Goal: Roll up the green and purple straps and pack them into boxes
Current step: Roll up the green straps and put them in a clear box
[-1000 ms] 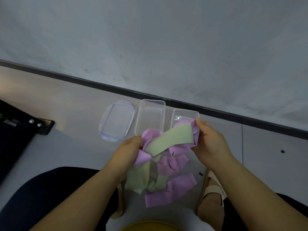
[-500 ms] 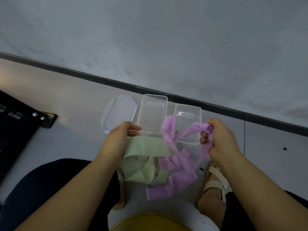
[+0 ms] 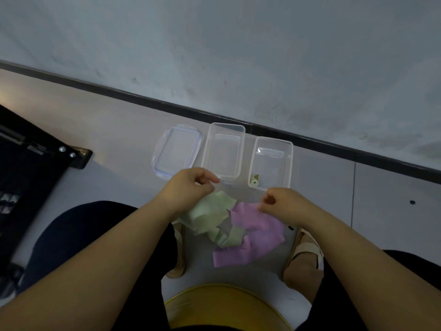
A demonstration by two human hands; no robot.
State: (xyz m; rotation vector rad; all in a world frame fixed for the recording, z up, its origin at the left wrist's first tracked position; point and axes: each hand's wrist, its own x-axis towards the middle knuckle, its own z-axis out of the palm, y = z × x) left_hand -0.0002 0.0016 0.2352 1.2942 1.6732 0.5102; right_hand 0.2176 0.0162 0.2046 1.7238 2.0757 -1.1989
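Green straps (image 3: 210, 215) and purple straps (image 3: 254, 231) lie in two loose heaps on the floor between my feet, overlapping in the middle. My left hand (image 3: 191, 186) hovers over the green heap's far edge, its fingers loosely curled with nothing between them. My right hand (image 3: 278, 201) has curled fingers at the far edge of the purple heap; whether it pinches the strap is unclear. Behind the hands stand two clear boxes: the middle box (image 3: 241, 130) holds nothing, while the right box (image 3: 288, 163) has a small green roll (image 3: 254, 181) in its near corner.
A clear lid (image 3: 176, 151) lies left of the boxes. A dark baseboard (image 3: 334, 144) runs along the wall just behind them. A black frame (image 3: 35, 163) fills the left side. My sandalled feet (image 3: 306, 255) flank the straps, and a yellow seat edge (image 3: 226, 304) is below.
The straps that both hands were pulling apart in the air now lie on the floor, green on the left and purple on the right. Both hands have dropped lower and closer together.
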